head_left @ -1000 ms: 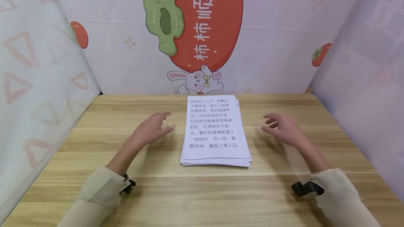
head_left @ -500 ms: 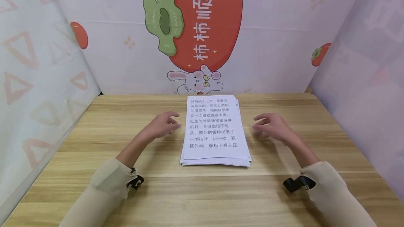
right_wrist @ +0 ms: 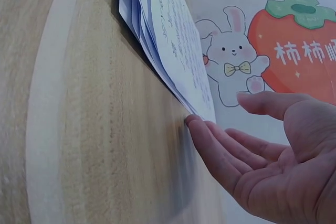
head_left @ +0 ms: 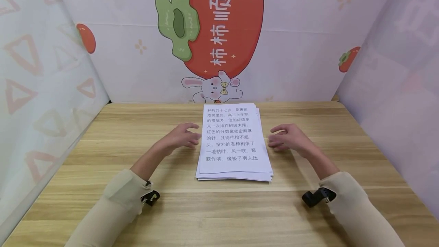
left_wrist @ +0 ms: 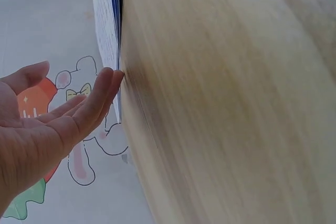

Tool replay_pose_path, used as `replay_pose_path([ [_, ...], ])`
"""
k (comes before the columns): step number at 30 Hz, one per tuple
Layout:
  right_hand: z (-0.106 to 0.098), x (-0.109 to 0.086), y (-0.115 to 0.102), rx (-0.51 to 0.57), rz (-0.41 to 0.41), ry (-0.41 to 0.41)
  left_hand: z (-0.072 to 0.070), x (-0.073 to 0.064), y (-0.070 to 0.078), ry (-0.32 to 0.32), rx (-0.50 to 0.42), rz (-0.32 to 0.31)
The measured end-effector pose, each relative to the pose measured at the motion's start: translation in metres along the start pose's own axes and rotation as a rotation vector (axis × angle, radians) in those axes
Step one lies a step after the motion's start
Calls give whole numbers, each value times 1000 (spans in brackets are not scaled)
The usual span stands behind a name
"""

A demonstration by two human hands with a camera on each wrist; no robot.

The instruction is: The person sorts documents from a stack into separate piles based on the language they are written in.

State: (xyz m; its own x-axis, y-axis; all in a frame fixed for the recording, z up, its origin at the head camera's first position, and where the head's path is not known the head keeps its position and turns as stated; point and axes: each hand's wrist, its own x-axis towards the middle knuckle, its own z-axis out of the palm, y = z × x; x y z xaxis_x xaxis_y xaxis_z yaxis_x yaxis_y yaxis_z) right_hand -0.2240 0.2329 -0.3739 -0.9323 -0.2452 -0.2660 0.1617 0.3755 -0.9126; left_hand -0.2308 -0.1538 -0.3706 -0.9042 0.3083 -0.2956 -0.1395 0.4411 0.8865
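A stack of printed paper sheets (head_left: 233,144) lies on the wooden table, its lower sheets peeking out unevenly at the near and right edges. My left hand (head_left: 180,136) is at the stack's left side, fingers relaxed and pointing toward it. On the opposite side my right hand (head_left: 288,137) faces the right edge, also with loose fingers. In the left wrist view the fingertips (left_wrist: 116,74) are right at the sheets' edge, thumb raised. The right wrist view shows the fingertips (right_wrist: 195,120) low by the table at the paper's edge. Neither hand grips anything.
The wooden table (head_left: 219,216) reaches back to a printed cloth backdrop (head_left: 295,48) with a big persimmon and a rabbit. Cloth panels (head_left: 31,98) stand along both sides. Black wrist-worn devices (head_left: 319,197) sit at both sleeve cuffs.
Both hands have moved inward toward the paper stack, the left one rightward and the right one leftward. The stack has stayed in place.
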Motion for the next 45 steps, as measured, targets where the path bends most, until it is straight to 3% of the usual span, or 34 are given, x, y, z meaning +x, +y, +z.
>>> replay_pose_path([
  [12, 5, 7, 3, 48, 25, 12, 3, 3, 1, -26, -95, -20],
  [21, 6, 7, 3, 79, 38, 13, 7, 2, 3, -22, -114, -31],
  [34, 8, 2, -3, 98, 30, 25, 10, -2, 9, 5, -141, -47],
  [45, 14, 10, 1, 96, 6, 43, 7, 1, 5, 61, -201, -81],
])
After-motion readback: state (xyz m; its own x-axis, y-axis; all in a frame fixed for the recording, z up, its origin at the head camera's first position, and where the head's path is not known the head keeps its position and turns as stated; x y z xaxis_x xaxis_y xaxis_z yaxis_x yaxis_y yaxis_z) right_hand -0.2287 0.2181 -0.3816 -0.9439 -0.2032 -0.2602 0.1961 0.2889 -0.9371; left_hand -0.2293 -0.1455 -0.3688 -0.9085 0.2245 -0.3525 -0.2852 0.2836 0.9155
